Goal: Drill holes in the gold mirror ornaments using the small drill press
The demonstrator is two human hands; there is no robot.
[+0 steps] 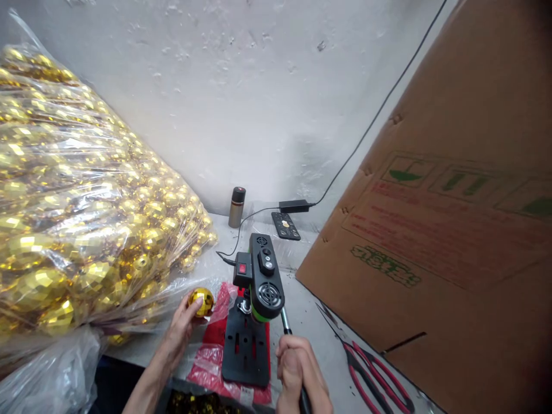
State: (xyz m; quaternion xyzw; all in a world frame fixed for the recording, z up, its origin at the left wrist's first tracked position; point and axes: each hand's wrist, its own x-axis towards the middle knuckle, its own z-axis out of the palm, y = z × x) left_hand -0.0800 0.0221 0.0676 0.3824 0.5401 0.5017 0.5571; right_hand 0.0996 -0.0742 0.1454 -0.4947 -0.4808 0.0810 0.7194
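Observation:
My left hand (183,322) is closed around a shiny gold faceted ball (202,302), thumb lying across it, left of a black bench machine (266,276). The machine has round vents, a red switch and a flat slotted black base (245,356). My right hand (302,371) wraps round the grip of a metal lever (285,319) with a black handle at the machine's right side. Under the base lies red plastic wrapping (211,368). What sits beneath the machine's head is mostly hidden from me.
A big clear bag of gold balls (95,201) fills the left. Scissors (375,374) with red-and-black handles lie by a large cardboard box (448,230) at right. Behind stand a small bottle (237,207), a phone-like slab (285,226) and a power adapter (295,206).

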